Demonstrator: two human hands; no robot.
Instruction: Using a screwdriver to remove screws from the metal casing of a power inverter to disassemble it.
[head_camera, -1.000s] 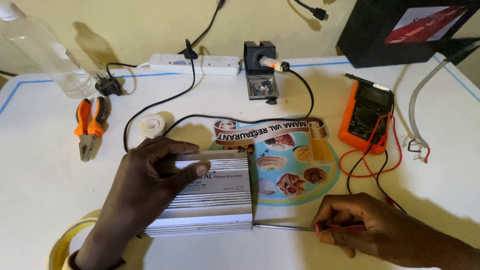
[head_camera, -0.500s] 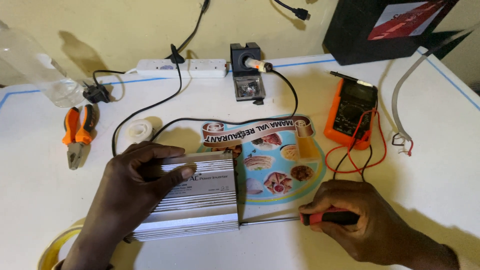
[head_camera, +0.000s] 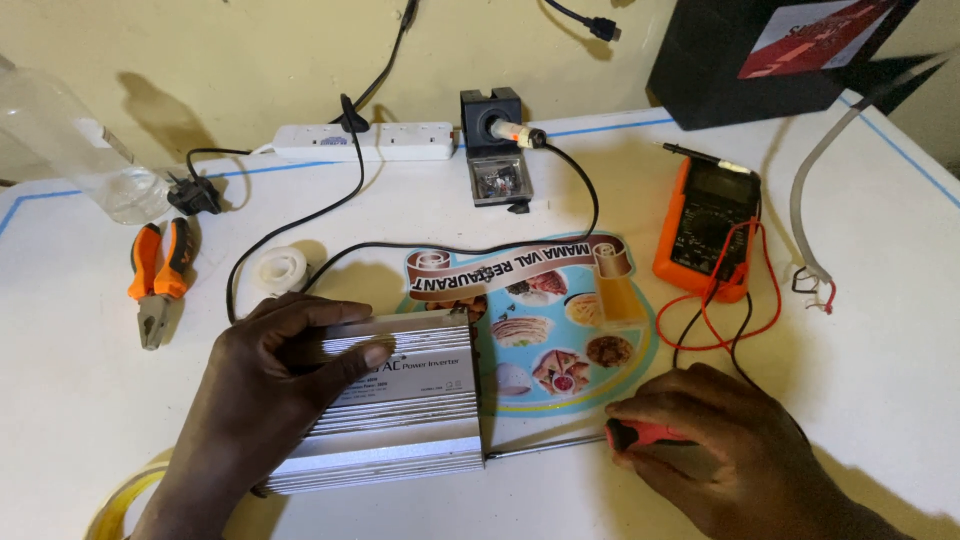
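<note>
We see a ribbed silver power inverter (head_camera: 385, 410) lying flat on the white table (head_camera: 880, 330), partly over a printed round mat (head_camera: 560, 330); the left hand (head_camera: 265, 390) lies spread across its top, fingers fanned and pressing down, thumb along the near left edge. The right hand (head_camera: 725, 455) is curled closed around the red handle of a screwdriver (head_camera: 560, 444), whose thin shaft runs level along the table to meet the inverter's right end face; we cannot tell whether the tip sits in a screw.

We judge the inverter a rigid metal case, fairly heavy for its size; its finned sides should give good purchase, while the smooth labelled top is more slippery, so it is best steadied from above or gripped across the ribbed flanks; the end plates and any terminals are the parts to spare.

Containers: a clear plastic bottle (head_camera: 80, 150) at far left, contents not discernible; a soldering iron stand (head_camera: 497, 150) at rear centre, its small tray holding dark residue or sponge. Also present: orange-handled pliers (head_camera: 155, 280); a white tape roll (head_camera: 279, 268); a white power strip (head_camera: 365, 141); an orange multimeter (head_camera: 708, 228) with red and black leads; a black box (head_camera: 770, 55) at rear right.
</note>
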